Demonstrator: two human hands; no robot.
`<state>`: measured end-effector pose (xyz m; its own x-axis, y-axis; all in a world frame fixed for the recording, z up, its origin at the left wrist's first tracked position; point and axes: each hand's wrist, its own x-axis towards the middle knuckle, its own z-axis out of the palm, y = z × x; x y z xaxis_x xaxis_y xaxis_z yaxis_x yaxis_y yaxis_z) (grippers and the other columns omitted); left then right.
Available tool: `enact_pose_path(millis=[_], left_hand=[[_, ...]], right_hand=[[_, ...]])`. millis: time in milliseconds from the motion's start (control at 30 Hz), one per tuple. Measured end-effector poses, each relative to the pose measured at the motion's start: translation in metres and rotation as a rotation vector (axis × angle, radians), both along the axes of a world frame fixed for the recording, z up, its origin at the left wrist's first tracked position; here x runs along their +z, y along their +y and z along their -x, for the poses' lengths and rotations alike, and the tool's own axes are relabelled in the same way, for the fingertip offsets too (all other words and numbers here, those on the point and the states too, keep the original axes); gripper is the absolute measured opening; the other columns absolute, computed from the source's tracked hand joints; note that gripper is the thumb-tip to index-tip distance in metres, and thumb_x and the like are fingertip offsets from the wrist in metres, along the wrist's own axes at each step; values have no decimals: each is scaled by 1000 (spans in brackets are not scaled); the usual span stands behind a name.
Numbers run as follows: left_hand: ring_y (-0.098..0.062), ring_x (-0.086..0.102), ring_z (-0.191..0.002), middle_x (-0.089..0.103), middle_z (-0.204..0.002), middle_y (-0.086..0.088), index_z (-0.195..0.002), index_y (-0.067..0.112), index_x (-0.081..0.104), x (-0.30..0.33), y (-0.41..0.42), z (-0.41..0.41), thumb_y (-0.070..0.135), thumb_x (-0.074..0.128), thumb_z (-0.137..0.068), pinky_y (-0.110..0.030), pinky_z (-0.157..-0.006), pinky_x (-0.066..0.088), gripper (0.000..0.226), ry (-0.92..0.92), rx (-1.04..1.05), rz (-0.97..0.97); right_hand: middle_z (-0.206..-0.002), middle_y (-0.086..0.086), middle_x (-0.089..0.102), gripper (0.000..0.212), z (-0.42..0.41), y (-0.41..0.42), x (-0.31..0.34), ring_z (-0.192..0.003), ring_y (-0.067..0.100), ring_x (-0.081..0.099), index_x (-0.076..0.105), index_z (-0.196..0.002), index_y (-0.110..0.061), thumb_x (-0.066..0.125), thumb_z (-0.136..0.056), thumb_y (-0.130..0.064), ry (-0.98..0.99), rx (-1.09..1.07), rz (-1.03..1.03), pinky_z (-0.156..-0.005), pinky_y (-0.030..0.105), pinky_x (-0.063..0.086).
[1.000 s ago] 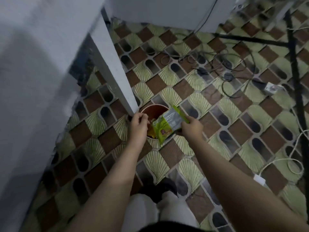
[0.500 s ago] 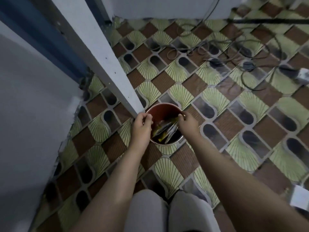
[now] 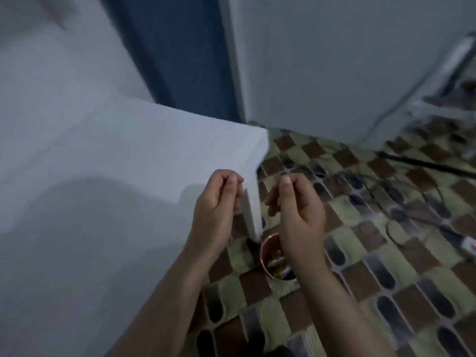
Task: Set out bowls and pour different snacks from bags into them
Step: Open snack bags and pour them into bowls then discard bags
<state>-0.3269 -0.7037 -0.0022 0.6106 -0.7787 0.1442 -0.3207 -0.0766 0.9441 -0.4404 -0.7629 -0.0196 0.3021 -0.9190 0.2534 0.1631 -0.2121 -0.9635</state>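
Both my hands hang in the air with nothing in them; my left hand (image 3: 219, 202) has its fingers loosely curled toward the thumb, and my right hand (image 3: 296, 204) is the same, relaxed and holding nothing; below my right wrist, on the floor beside the foot of the white table (image 3: 128, 163), stands the round reddish bin (image 3: 268, 256), with crumpled, shiny wrappers (image 3: 277, 261) lying in it; I judge the emptied bags are disposed of, so the next move calls for turning to the smooth tabletop; the tiled floor (image 3: 360, 266) is glossy, patterned in brown squares and pale green fans.
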Motion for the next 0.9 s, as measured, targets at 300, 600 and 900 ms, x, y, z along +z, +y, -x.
enact_pose_path(millis=[300, 600, 900], left_hand=[[-12, 48, -64, 55, -74, 2, -90, 13, 54, 116, 182, -51, 17, 39, -105, -20, -60, 43, 22, -137, 440, 204], [-11, 46, -61, 53, -69, 5, -88, 9, 56, 118, 437, -72, 10, 43, -102, -19, -58, 40, 18, -188, 956, 237], [-9, 48, -62, 54, -67, 10, -83, 18, 56, 99, 620, -110, 18, 48, -100, -23, -62, 40, 18, -216, 1215, 159]], right_hand=[[-66, 3, 60, 25, -106, 126, 122, -61, 20, 57, 58, -81, -11, 45, -102, -15, -92, 504, 135, -59, 33, 50], [-66, 6, 63, 24, -185, 351, 142, -53, 16, 51, 58, -81, -12, 46, -102, -14, -76, 999, 193, -55, 26, 44], [-68, 3, 64, 21, -229, 538, 130, -50, 20, 54, 52, -87, -21, 40, -105, -20, -68, 1024, 283, -52, 30, 45]])
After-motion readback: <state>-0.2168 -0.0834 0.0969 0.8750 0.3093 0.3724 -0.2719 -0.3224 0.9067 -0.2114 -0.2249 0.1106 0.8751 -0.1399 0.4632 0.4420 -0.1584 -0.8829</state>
